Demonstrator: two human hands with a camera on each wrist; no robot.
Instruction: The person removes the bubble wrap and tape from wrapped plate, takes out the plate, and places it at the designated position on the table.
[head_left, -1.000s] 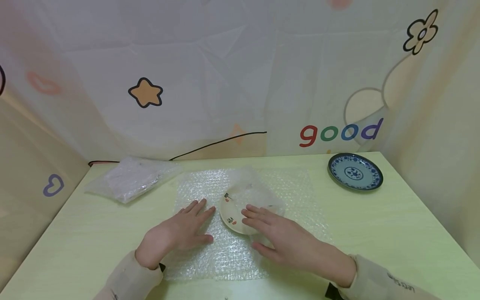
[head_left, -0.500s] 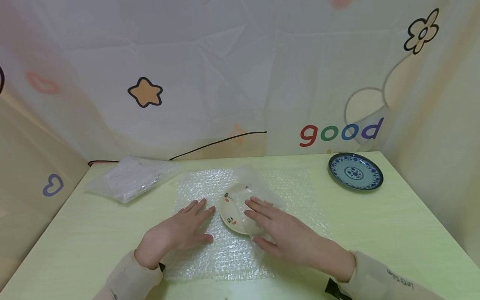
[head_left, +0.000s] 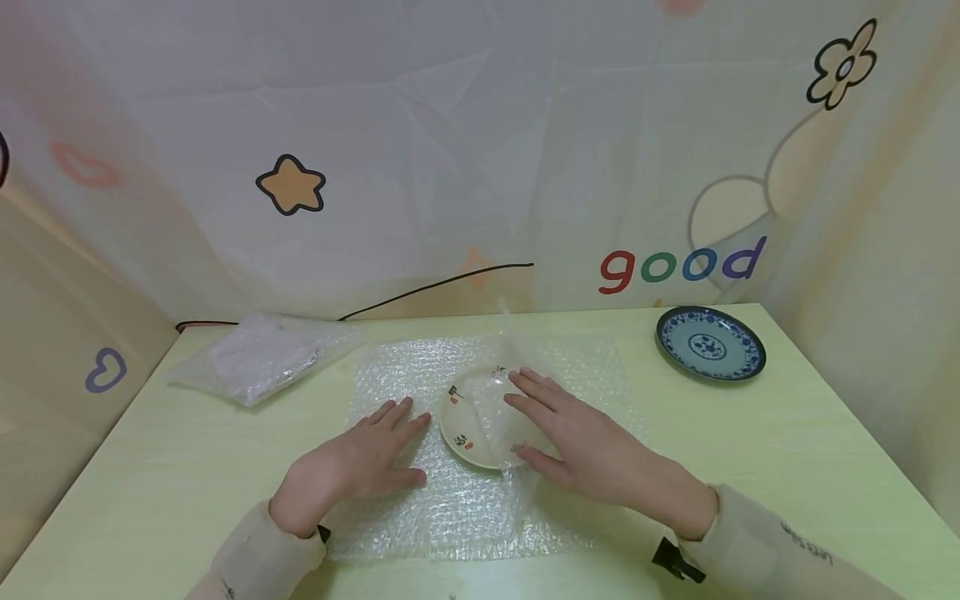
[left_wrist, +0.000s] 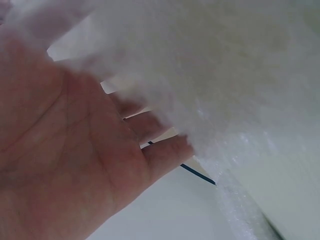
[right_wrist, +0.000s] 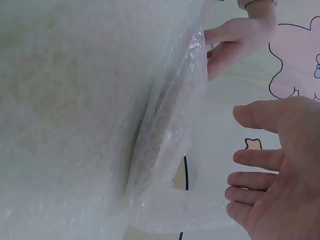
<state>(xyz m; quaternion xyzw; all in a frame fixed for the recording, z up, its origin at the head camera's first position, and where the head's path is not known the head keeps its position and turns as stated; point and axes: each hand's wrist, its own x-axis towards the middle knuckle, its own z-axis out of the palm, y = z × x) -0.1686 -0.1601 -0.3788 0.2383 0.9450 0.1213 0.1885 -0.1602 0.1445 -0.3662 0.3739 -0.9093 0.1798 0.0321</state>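
Observation:
A cream plate [head_left: 465, 417] with small dark characters and red marks lies on a spread sheet of bubble wrap [head_left: 420, 525]. A folded-over flap of the wrap [head_left: 491, 408] partly covers the plate's right side, and its far corner sticks up behind. My left hand [head_left: 360, 467] lies on the wrap left of the plate, fingers spread. Over the plate's right side is my right hand [head_left: 581, 437], its fingers straight. In the right wrist view, a gap shows between most of the right hand [right_wrist: 280, 175] and the raised wrap [right_wrist: 170, 115].
At the back left lies a bubble-wrapped package [head_left: 262, 354]. A blue patterned plate [head_left: 708, 343] with a dark rim sits at the back right, near the table's far edge. A printed curtain [head_left: 420, 167] hangs behind the pale green table [head_left: 810, 467].
My right hand has shifted slightly right and away from me. The wrap flap has lifted toward the right, its far corner now raised, baring more of the cream plate. My left hand has stayed put.

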